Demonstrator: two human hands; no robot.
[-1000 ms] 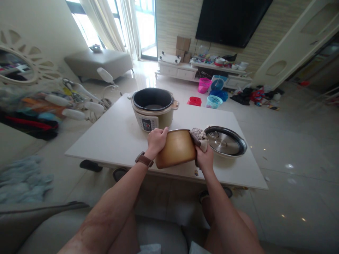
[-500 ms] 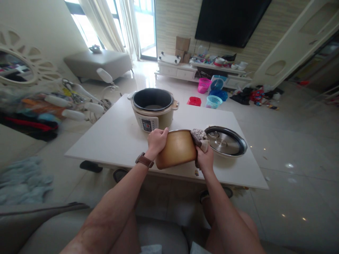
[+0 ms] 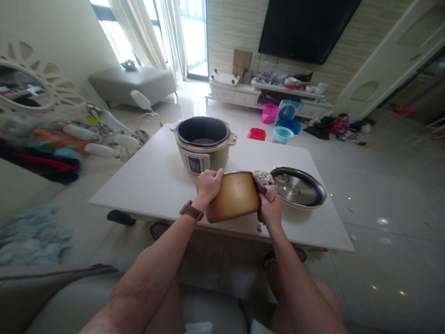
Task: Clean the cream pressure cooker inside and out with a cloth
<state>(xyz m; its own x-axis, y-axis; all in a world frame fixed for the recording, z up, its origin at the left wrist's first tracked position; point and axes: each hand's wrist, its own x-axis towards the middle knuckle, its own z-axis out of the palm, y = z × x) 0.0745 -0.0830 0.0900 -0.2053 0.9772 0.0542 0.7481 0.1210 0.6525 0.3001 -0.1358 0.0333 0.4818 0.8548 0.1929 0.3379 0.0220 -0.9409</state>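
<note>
Currently, hands (image 3: 209, 185) hold cloth (image 3: 263, 179) and a tilted golden pot (image 3: 234, 197), its inside hidden.

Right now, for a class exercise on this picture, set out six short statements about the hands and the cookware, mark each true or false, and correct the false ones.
1. The left hand grips the gold inner pot. True.
2. Both wrists are bare. False: a brown-strapped wristwatch is on the left one.
3. The right hand holds a patterned cloth against the side of the gold inner pot. True.
4. The electric cooker stands on the white table, with its lid lying off to the right. True.
5. The gold inner pot sits level inside the electric cooker. False: it is held tilted, outside the electric cooker.
6. The lid's metal inner face is turned down. False: it faces up.
</note>
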